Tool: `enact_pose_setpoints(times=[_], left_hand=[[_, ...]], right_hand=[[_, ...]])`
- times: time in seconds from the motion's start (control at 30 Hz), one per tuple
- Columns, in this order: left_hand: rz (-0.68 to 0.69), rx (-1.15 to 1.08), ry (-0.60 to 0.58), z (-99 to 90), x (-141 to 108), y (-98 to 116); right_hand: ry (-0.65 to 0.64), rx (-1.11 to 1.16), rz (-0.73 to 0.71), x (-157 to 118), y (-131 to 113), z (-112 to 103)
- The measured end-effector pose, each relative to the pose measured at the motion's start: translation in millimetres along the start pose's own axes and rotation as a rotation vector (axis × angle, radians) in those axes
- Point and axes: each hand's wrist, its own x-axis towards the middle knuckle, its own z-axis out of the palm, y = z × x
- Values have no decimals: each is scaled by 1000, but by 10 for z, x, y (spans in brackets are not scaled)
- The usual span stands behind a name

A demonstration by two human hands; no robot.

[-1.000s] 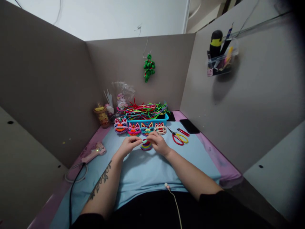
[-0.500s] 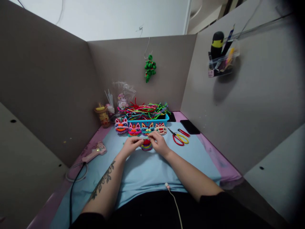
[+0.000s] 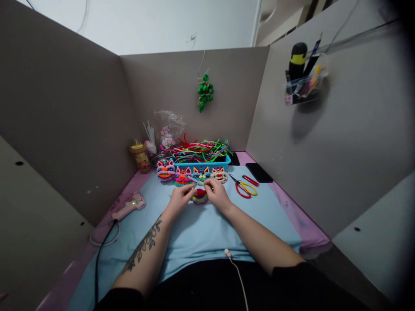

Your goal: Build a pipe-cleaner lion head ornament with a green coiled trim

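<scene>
Both hands are raised over the middle of the light blue cloth. My left hand (image 3: 182, 198) is pinched at the left end of a thin pale lilac and green strip (image 3: 196, 180). My right hand (image 3: 216, 194) has its fingers closed at the strip's right end. Between and just below the hands is a round fuzzy piece (image 3: 200, 197), red on top with rainbow bands beneath. Several colourful fuzzy animal heads, among them a purple one (image 3: 165, 170) and a cream one (image 3: 219, 175), stand in a row just beyond my hands.
Behind the heads, a blue basket (image 3: 202, 165) overflows with coloured fuzzy stems. Scissors (image 3: 244, 189), a red cutter (image 3: 250, 180) and a black phone (image 3: 258, 172) lie at right. A pink glue gun (image 3: 129, 206) with its cable and a brown-lidded cup (image 3: 140, 158) are at left.
The thin strip now shows clearly, slanting between my fingertips. My left hand has tilted slightly, and my hands sit a little farther apart above the round piece.
</scene>
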Motion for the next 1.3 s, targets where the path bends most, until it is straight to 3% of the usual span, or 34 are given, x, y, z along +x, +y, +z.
enact_pose_setpoints(times=[1.03,1.17,1.3], left_hand=[[11,3,-35,21,4,-17],[60,153,4,27,1,-39],[203,493,82,47,-39,-56]], right_hand=[[-62,-317,-117,-89,12,-5],[-62,-352,-111,-92,-6,-3],[-75,-364,-104,-91,-12,-1]])
